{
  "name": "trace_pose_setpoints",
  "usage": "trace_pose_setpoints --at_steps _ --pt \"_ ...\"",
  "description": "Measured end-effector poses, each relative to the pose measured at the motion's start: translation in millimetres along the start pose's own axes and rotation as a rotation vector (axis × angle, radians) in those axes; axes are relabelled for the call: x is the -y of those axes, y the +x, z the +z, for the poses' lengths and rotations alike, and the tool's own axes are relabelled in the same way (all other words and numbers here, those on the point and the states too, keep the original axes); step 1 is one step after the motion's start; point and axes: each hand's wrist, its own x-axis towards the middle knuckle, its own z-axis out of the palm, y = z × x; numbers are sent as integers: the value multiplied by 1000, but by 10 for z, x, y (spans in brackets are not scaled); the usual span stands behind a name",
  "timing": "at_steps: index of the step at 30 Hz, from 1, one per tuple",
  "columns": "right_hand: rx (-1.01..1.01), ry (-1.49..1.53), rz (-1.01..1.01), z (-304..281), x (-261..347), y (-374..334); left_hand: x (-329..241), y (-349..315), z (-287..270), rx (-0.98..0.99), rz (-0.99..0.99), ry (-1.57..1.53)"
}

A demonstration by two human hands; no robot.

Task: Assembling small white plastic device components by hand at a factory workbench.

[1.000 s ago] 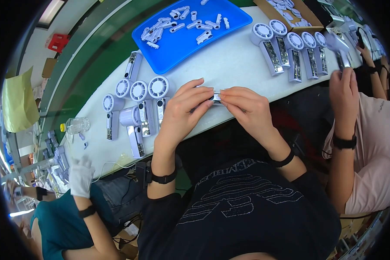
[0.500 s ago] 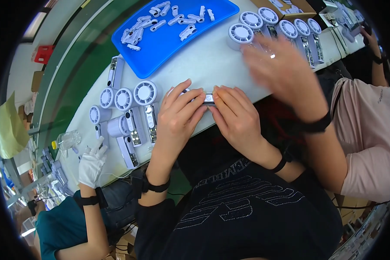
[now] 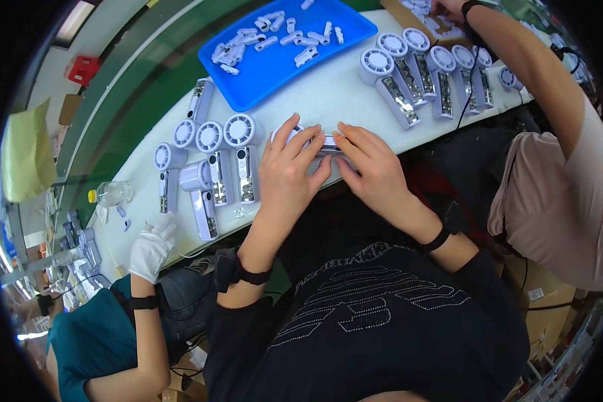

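A light-purple handheld fan lies sideways between my hands, just above the table's near edge. Its round head shows partly behind the fingers of my left hand, which closes around the head end and the handle. My right hand grips the other end of the handle, its fingertips on the upper side. The fingers hide much of the handle. To the left of my hands stand several similar fans, the nearest fan with its handle pointing toward me.
A blue tray with small pale parts lies at the back. Several fans with exposed circuit boards lie at right. A co-worker's arm reaches into a cardboard box. Another person's white-gloved hand is near a clear bottle.
The co-worker's hand at right has moved from above the fans to the cardboard box, and another fan now lies in front there. My hands still hold the fan, fingers slightly shifted.
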Motion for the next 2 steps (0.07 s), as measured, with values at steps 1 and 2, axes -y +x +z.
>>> trace_pose_setpoints --at_steps 1,2 --pt "11 108 31 -6 -56 -30 51 -12 -3 -11 -9 -32" --pt "137 258 167 -52 -151 -51 46 57 -11 -37 12 -28"
